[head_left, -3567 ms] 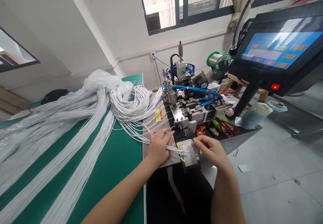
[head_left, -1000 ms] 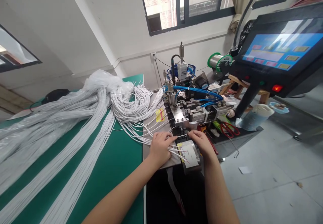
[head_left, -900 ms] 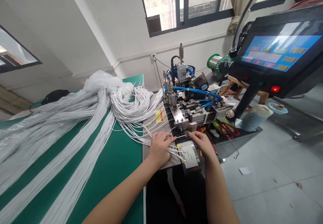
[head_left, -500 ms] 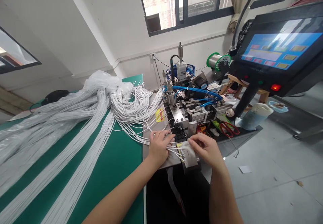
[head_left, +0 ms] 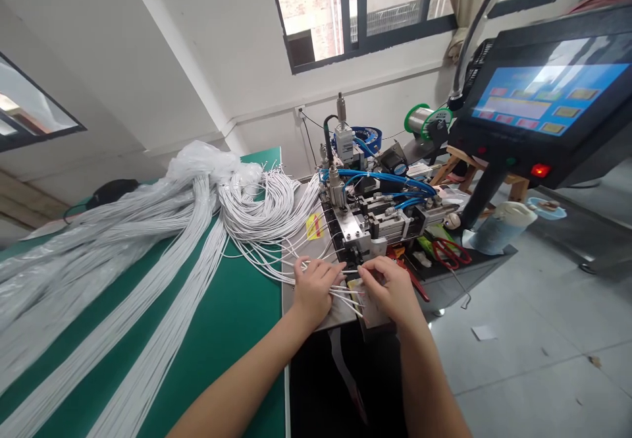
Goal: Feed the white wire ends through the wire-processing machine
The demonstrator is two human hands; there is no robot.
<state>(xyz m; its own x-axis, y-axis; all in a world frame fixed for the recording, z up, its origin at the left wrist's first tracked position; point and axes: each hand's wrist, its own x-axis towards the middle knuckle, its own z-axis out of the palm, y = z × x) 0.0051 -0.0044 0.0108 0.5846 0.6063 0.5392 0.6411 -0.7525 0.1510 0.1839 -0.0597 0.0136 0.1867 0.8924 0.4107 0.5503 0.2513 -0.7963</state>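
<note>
The left hand (head_left: 313, 286) lies palm down, fingers curled over a fan of white wires (head_left: 257, 217), holding their ends against the metal plate (head_left: 291, 300) at the edge of the green surface (head_left: 237, 319). The right hand (head_left: 390, 288) pinches one wire end (head_left: 351, 271) just in front of the machine's fixture (head_left: 363, 247). The loose ends lie crowded together, so the pinched one could snag a neighbour or seat crooked. The fingertips sit close to the pneumatic clamp, a pinch risk if it cycles.
</note>
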